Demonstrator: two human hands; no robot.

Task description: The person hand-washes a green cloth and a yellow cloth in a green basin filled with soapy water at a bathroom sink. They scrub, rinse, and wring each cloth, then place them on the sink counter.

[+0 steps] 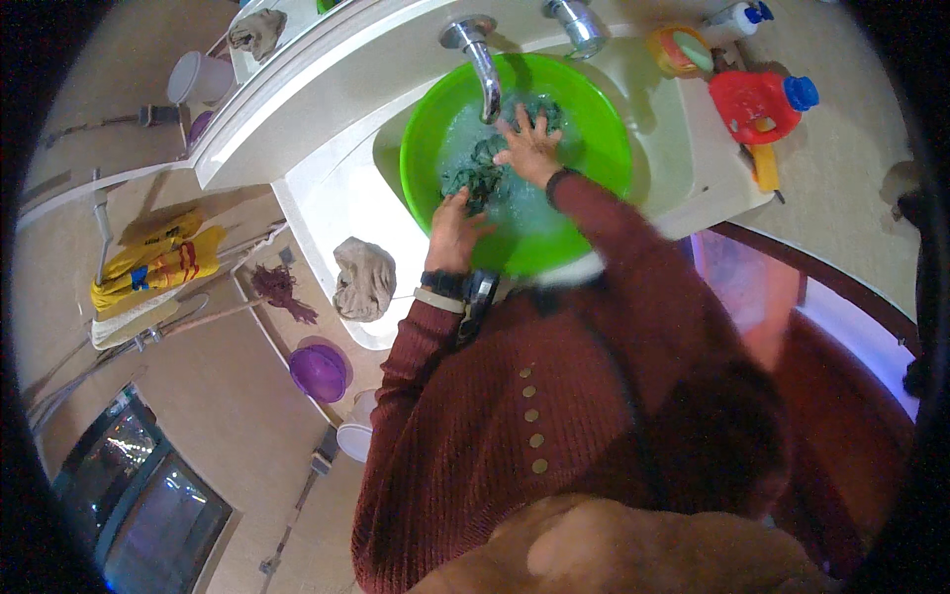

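A bright green plastic basin (609,129) stands in the white sink, holding cloudy, sudsy water (529,210). Dark green wet cloth (477,183) lies bunched in it, partly under the surface. My right hand (531,148) is over the far part of the cloth, its fingers spread and touching it. At the basin's near left side, my left hand (455,236) rests its fingertips against the cloth, with the thumb held apart. The chrome faucet spout (487,84) hangs just beyond my right hand.
A grey-beige cloth (364,279) lies on the counter left. To the right are a red jug with a blue cap (754,107), a yellow-handled brush (765,166), an orange soap dish (678,49) and a white bottle (737,22). A purple basin (319,372) sits lower left.
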